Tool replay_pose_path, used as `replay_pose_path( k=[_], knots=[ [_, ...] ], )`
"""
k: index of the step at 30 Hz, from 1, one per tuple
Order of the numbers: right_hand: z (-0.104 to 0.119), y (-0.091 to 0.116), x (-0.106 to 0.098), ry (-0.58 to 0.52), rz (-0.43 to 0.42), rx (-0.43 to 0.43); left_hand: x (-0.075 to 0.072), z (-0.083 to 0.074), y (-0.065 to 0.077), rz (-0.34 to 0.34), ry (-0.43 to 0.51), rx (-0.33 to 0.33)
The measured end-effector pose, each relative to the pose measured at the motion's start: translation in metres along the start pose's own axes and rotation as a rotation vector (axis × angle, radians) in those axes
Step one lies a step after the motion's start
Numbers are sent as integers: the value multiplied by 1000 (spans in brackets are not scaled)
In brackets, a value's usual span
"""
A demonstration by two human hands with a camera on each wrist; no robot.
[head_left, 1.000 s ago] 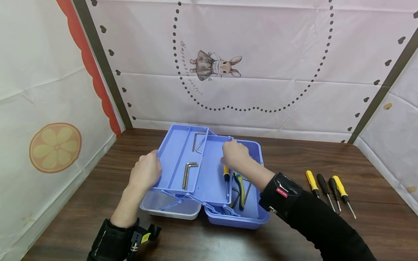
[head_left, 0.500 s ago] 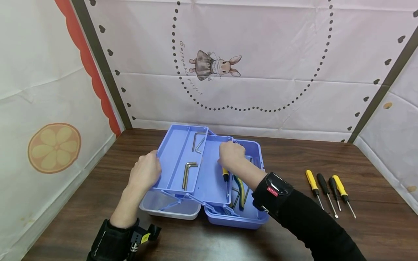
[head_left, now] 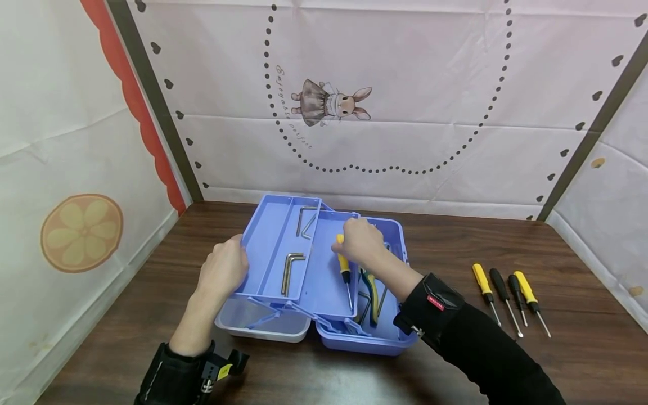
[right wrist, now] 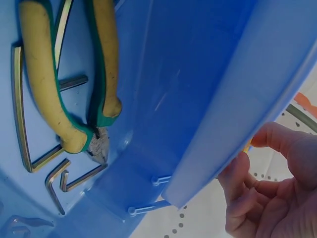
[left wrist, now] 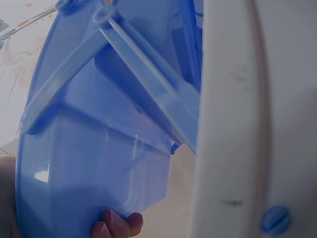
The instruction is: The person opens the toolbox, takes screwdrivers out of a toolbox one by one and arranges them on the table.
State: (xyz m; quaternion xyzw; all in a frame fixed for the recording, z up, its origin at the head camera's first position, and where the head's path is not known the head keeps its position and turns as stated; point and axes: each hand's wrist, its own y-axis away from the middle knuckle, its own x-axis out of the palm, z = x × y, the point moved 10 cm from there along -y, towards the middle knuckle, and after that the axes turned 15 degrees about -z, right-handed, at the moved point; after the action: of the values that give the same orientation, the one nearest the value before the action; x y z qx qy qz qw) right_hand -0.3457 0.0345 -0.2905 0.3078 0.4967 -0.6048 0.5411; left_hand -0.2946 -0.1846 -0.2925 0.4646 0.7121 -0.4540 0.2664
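A blue fold-out toolbox [head_left: 364, 344] stands open, its trays spread to the left. My left hand [head_left: 223, 270] grips the left edge of the upper tray [head_left: 265, 247]; in the left wrist view its fingertips [left wrist: 119, 224] curl round that tray's underside. My right hand [head_left: 364, 242] is over the right edge of the middle tray [head_left: 324, 281], pinching the yellow handle of a screwdriver [head_left: 344, 264], whose shaft points towards me. In the right wrist view a bit of yellow shows between thumb and finger, mostly hidden by the tray wall.
Hex keys [head_left: 288, 273] lie in the upper tray. Pliers [head_left: 373, 298] with yellow-green handles and more hex keys [right wrist: 20, 109] lie in the toolbox bottom. Several screwdrivers [head_left: 526, 289] rest on the wooden table at right. A pale lid [head_left: 263, 320] sits under the trays.
My right hand, after a shift left, has the screwdriver's handle moved a little left, and more of the handle now shows. My left hand stays at the tray edge.
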Motion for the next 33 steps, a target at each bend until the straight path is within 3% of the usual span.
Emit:
replay_pose_path(
  k=[7, 12, 18, 25, 33],
  knots=[
    [7, 2, -18, -208, -46, -11, 0, 0, 0, -5, 1, 2],
    [11, 1, -46, -367, -177, -67, 0, -1, 0, -9, 10, 9],
    [5, 2, -80, -462, -305, -92, -2, -3, 0, -22, 6, 17],
    [-28, -3, -102, -386, -298, -19, -2, -3, -1, -20, -8, 15],
    [-91, -5, -112, -211, -306, 30, -1, -1, -1, -17, -9, 10]
  ],
)
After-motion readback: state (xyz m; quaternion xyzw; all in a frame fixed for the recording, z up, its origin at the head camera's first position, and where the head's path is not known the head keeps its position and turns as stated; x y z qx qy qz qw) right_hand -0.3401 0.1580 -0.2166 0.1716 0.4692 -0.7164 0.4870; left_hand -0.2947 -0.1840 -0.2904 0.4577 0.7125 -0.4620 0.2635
